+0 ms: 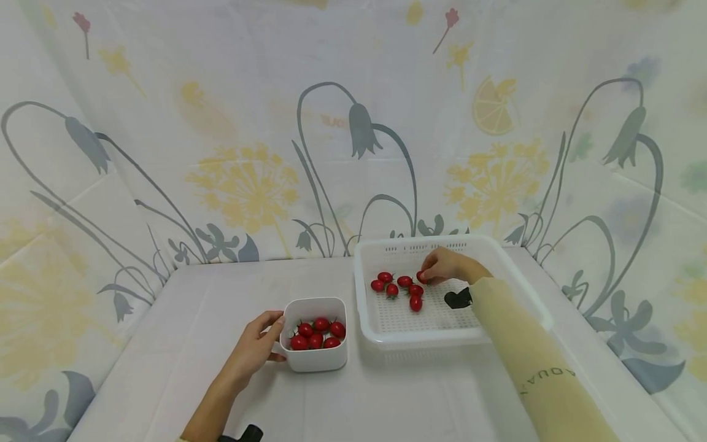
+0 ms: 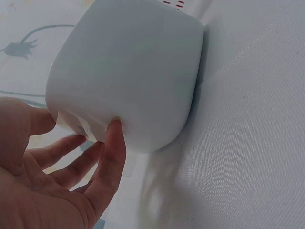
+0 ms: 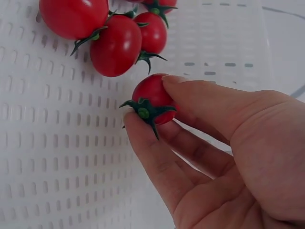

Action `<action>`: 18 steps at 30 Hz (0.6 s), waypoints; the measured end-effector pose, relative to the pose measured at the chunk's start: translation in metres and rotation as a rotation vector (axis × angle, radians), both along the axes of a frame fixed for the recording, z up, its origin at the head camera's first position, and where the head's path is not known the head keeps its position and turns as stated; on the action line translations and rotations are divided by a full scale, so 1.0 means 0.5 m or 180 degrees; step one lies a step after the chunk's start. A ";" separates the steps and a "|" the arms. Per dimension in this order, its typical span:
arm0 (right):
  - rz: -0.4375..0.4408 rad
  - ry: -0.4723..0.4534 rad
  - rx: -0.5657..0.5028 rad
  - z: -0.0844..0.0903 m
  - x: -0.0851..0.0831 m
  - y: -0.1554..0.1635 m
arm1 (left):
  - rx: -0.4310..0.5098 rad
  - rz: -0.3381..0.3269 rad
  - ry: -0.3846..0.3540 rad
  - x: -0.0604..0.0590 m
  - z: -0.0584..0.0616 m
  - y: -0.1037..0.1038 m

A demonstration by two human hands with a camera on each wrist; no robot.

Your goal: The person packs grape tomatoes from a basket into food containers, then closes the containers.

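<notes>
My right hand (image 1: 446,265) is over the white slotted basket (image 1: 425,336) and pinches a cherry tomato (image 3: 155,93) between thumb and fingertips. The tomato's green calyx faces the wrist camera. Beside it in the basket lie several more cherry tomatoes (image 3: 116,46). To the left, my left hand (image 1: 255,344) holds a small white square container (image 1: 317,362) by its left side, thumb near the rim and fingers lower down. Inside that container are several red cherry tomatoes (image 1: 315,341). From the left wrist, its smooth outer wall (image 2: 128,71) fills much of the view.
Container and basket stand side by side on a white cloth-covered table (image 1: 221,294), a narrow gap between them. Behind the table hangs a flower-patterned sheet (image 1: 243,184). A black strap piece (image 1: 458,299) shows at the right wrist.
</notes>
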State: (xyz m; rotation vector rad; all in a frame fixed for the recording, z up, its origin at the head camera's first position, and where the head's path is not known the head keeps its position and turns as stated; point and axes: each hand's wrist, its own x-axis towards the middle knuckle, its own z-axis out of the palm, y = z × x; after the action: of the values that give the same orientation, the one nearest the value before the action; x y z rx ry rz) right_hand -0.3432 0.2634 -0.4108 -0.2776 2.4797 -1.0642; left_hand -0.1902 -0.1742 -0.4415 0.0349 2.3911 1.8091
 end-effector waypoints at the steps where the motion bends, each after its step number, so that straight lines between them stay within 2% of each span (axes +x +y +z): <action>1: 0.0003 0.0006 -0.0028 0.002 0.000 0.002 | -0.0002 0.0002 0.0004 0.000 0.000 0.000; 8: 0.0009 -0.0013 -0.0236 0.007 -0.001 0.013 | -0.0021 0.0003 0.0014 -0.001 0.002 0.000; 18: 0.0217 -0.0063 -0.0378 0.020 0.018 0.027 | -0.0026 0.0021 -0.0007 0.000 0.000 0.002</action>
State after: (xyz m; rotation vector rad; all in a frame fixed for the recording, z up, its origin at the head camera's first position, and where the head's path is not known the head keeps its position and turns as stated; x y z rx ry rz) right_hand -0.3341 0.2771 -0.4009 -0.3826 2.3759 -1.1819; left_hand -0.1900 -0.1731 -0.4415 0.0243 2.3999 1.8011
